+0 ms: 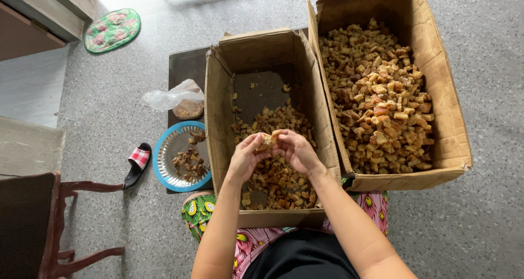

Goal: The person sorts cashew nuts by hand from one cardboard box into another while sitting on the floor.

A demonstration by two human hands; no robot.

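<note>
Both hands meet over the smaller cardboard box, with the fingers curled in around one pale brown chunk. The left hand pinches it from the left and the right hand closes on it from the right, so most of the chunk is hidden behind fingertips and only its top edge shows. Whether it is one piece or two pressed together cannot be told.

Beneath the hands the smaller box is only part full: a loose heap of brown chunks lies toward the near end, while the far end shows bare cardboard with a few stray bits. The near wall of the box is partly covered by the forearms and by the person's patterned clothing.

Just to the right, touching side to side, stands a larger cardboard box, filled almost wall to wall with the same kind of chunks; its far end is cut off by the top edge.

To the left of the smaller box sits a blue-rimmed plate with darker scraps on it, its right side hidden behind the box wall. Beyond it lies a clear plastic bag with something brownish inside, hard to make out. A checked sandal lies on the speckled floor near the plate, a round flowered mat farther off, and a wooden chair is cut off at the lower left.
</note>
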